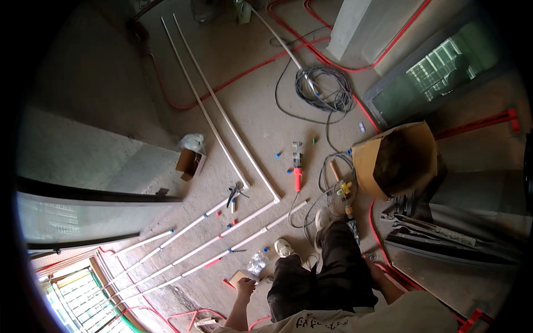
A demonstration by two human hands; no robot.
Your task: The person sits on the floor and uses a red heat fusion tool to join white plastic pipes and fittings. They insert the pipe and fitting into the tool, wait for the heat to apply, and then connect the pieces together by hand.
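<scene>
My left hand (246, 285) hangs to the left of my legs with its fingers curled in. Anything inside them is hidden. In line with it are a small piece of cardboard (236, 277) and a clear plastic bag (257, 262) on the floor; I cannot tell whether it touches either. Beside my right thigh, my right hand (373, 265) is small and dark, its fingers unclear. In front of my shoes lies a pipe welding tool (297, 178) with a red handle. White pipes (248, 215) run across the floor at left, and a black hand tool (234, 192) lies on one.
An open cardboard box (363, 169) stands at right, near a coiled grey cable (311, 83). Red conduit (244, 82) crosses the floor and follows the walls. A smaller box (186, 165) sits by the left wall. Loose cable and a yellow tool (345, 188) lie near my right foot.
</scene>
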